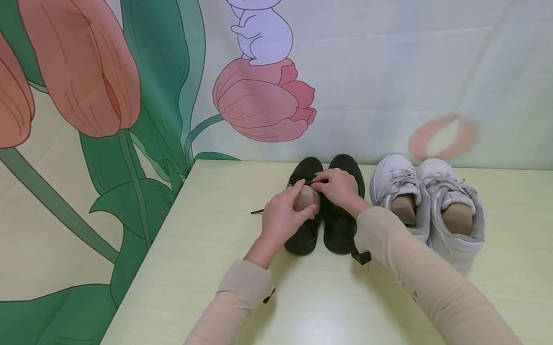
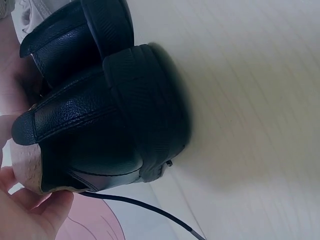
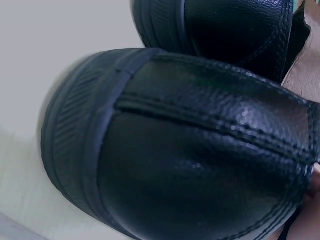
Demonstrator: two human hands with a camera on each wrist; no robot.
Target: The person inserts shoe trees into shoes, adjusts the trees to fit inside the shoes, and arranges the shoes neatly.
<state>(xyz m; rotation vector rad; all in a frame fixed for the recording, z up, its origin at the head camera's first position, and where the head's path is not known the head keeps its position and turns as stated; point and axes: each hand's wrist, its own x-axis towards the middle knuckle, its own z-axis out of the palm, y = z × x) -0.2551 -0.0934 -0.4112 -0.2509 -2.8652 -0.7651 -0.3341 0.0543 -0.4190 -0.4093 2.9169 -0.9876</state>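
A pair of black leather shoes (image 1: 303, 239) stands side by side on the table, heels toward me. My left hand (image 1: 283, 215) holds the left shoe at its opening, thumb and fingers on either side of the beige-lined tongue (image 2: 27, 165). At the front of that opening, my right hand (image 1: 338, 188) reaches across from the right shoe (image 3: 200, 150) and pinches at the dark laces; its fingertips are partly hidden. One loose black shoelace (image 2: 135, 201) trails out past the left shoe's outer side, its tip (image 1: 257, 212) over the table.
White lace-up sneakers (image 1: 454, 202) with brownish inserts stand close on the right, beside my right forearm. Behind the table (image 1: 202, 221) hangs a cloth (image 1: 395, 65) printed with tulips and a white animal. The table's left edge runs diagonally.
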